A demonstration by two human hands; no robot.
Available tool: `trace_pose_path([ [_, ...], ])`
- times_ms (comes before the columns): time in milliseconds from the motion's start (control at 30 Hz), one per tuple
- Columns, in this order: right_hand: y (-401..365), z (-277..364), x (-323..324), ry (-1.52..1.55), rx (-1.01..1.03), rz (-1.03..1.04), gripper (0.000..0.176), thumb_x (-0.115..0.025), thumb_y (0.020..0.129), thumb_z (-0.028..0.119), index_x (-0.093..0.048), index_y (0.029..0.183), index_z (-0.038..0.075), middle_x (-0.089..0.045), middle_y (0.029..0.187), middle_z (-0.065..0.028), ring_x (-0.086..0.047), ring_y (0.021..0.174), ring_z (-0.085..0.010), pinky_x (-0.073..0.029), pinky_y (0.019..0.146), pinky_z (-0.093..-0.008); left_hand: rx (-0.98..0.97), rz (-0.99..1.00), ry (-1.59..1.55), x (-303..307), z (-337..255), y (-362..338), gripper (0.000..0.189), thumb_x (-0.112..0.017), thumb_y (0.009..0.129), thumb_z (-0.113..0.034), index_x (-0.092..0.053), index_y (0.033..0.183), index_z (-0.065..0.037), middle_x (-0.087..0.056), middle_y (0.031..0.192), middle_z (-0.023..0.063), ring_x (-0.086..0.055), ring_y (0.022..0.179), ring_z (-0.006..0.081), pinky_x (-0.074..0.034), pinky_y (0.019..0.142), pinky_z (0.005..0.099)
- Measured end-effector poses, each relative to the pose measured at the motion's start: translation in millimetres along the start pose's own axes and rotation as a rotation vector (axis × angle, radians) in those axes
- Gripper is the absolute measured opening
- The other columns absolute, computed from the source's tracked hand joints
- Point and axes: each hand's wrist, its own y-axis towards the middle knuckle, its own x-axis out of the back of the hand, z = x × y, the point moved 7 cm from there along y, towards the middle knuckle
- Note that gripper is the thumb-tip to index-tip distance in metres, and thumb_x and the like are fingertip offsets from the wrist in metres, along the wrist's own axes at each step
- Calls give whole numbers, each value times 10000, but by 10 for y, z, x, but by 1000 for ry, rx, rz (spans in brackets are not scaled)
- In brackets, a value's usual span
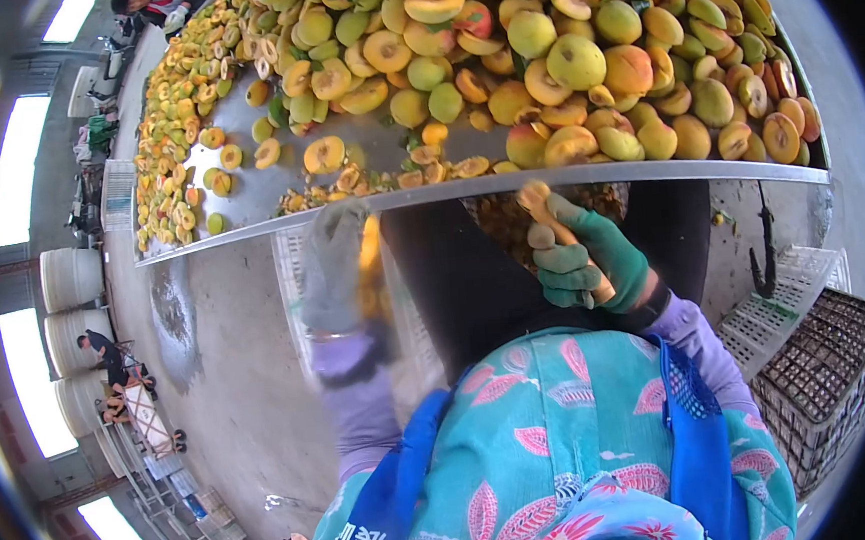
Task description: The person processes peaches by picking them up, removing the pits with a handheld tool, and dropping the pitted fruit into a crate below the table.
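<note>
My left hand [332, 272], in a grey glove and blurred by motion, is closed around a yellow-orange peach half [370, 259] just below the table's front edge. My right hand [593, 264] wears a green glove, its fingers wrapped around a light wooden tool with a rounded end [534, 197]; its working part cannot be made out. In front of both hands, a metal-rimmed table [507, 186] bears a heap of whole and halved peaches [578, 59]. Small cut pieces [346, 184] lie along the rim nearest my left hand.
Between my legs, below the rim, sits a container of peach scraps [510, 226]. White crates [780, 296] and a dark crate [820, 358] stand at the right. Large pale tubs [72, 278] line the left side, with people [107, 353] farther off.
</note>
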Motion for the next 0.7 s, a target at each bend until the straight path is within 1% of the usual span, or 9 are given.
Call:
trace_pose_path([
  [133,93,-111,231,-302,-81,-477,435,-376,990,500,-529,950,94,-436,563,47,-431,385,-100,-350,343,-235,161,-204,883,376,-421,746,351,-624,838,-228,-609,1131,-37,-669,980,117,-631,911,167,-490,836,358],
  [233,204,-9,47,-615,38,-604,370,-472,964,471,-537,960,107,-481,618,35,-452,439,-99,-365,372,-254,143,43,983,183,671,1548,363,-654,800,-130,-590,1143,-29,-661,940,113,-628,894,149,-509,767,321],
  [300,263,159,-94,-888,258,-738,332,-506,965,421,-537,935,92,-548,633,-35,-537,488,-186,-402,424,-317,136,72,623,115,264,1366,360,-690,774,-127,-598,1107,-28,-646,1011,146,-630,897,192,-519,744,324],
  [400,435,413,-412,-1783,700,-763,334,-499,967,395,-526,906,68,-602,674,-139,-603,582,-324,-441,489,-410,51,108,1,-148,-137,855,360,-725,781,-143,-612,1091,2,-647,1012,115,-630,843,167,-527,740,282],
  [433,520,404,-530,-1909,741,-698,338,-507,959,369,-507,900,37,-608,715,-219,-598,654,-424,-450,536,-490,-13,78,-209,-317,-287,642,341,-708,811,-143,-607,1097,15,-647,987,100,-626,835,156,-528,738,278],
  [500,638,403,-418,-2104,706,-745,343,-506,957,362,-501,903,23,-606,689,-211,-597,631,-417,-451,527,-492,75,69,-409,-617,-517,247,335,-569,948,-254,-569,1144,18,-640,1012,115,-634,835,154,-525,688,247],
  [600,555,383,-385,-2175,711,-794,354,-506,952,346,-504,962,-8,-596,647,-212,-584,577,-419,-447,502,-500,40,136,-857,-1029,-667,36,445,-431,1002,-370,-567,1141,31,-634,1056,140,-623,933,183,-514,821,296],
  [667,441,378,-357,-2121,721,-817,364,-509,950,347,-510,1008,-12,-596,640,-211,-580,561,-419,-444,492,-500,-171,44,-413,-1067,-724,75,264,-513,975,-199,-572,1129,7,-641,923,106,-625,833,164,-517,737,276],
  [700,415,376,-349,-2120,689,-845,377,-509,949,352,-507,1032,-16,-599,645,-212,-582,567,-418,-446,496,-499,-134,45,-484,-1118,-712,51,263,-508,976,-198,-571,1128,7,-640,919,103,-624,827,167,-516,731,279],
])
